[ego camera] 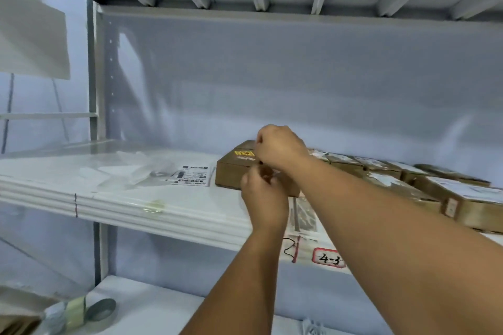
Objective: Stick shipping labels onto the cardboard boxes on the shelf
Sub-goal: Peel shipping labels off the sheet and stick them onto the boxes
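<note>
A brown cardboard box (231, 171) with a yellow sticker on top stands on the white shelf (163, 207), at the left end of a row of boxes. My right hand (280, 149) hovers over the box's top near edge with its fingers curled and pinched. My left hand (264, 198) is just below it in front of the box, its fingertips pinched up against the right hand's. Whatever is between the fingers is hidden. A printed shipping label (193, 175) lies flat on the shelf just left of the box.
Several more cardboard boxes (462, 198) with white labels run to the right along the shelf. Clear plastic bags (136, 168) lie to the left. A tag marked 4-3 (329, 258) is on the shelf's front edge. Tape rolls (79, 310) sit on the lower shelf.
</note>
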`<action>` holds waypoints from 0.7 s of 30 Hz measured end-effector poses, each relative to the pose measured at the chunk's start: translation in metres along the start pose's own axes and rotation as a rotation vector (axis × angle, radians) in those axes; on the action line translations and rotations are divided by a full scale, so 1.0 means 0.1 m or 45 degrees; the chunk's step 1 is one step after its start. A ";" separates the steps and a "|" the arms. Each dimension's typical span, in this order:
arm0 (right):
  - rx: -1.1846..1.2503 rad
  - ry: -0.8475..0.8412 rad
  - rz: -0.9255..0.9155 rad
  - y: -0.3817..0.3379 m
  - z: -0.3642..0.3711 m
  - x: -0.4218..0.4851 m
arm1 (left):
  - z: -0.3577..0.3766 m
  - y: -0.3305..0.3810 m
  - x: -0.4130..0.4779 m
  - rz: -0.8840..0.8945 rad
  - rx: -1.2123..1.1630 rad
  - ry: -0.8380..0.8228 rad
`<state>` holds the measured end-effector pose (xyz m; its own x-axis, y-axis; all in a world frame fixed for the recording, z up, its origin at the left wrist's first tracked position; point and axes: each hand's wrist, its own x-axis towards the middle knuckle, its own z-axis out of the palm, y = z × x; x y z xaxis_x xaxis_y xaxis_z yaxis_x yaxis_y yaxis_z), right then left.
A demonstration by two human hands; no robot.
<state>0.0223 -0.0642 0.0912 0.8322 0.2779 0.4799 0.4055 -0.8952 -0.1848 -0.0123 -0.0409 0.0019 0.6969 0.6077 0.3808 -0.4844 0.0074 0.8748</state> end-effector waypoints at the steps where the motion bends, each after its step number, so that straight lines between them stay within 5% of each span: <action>1: 0.059 0.022 0.108 0.18 -0.07 -0.04 | -0.01 0.00 -0.01 -0.001 0.092 -0.016; 9: 0.453 -0.556 0.313 1.09 -0.49 -0.56 | -0.01 0.15 -0.16 0.017 0.124 -0.505; 14: 1.105 -0.537 0.539 1.50 -0.75 -0.84 | 0.03 0.31 -0.22 -0.203 -0.261 -0.862; 21: 1.380 -0.519 0.436 1.77 -1.00 -1.13 | 0.39 0.67 -0.41 -0.088 -0.004 -1.130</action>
<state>-0.0376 -0.2893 0.0902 0.9376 0.3478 -0.0049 0.0845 -0.2413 -0.9668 -0.0524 -0.0960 0.0566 0.8770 -0.2331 0.4202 -0.4267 0.0246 0.9041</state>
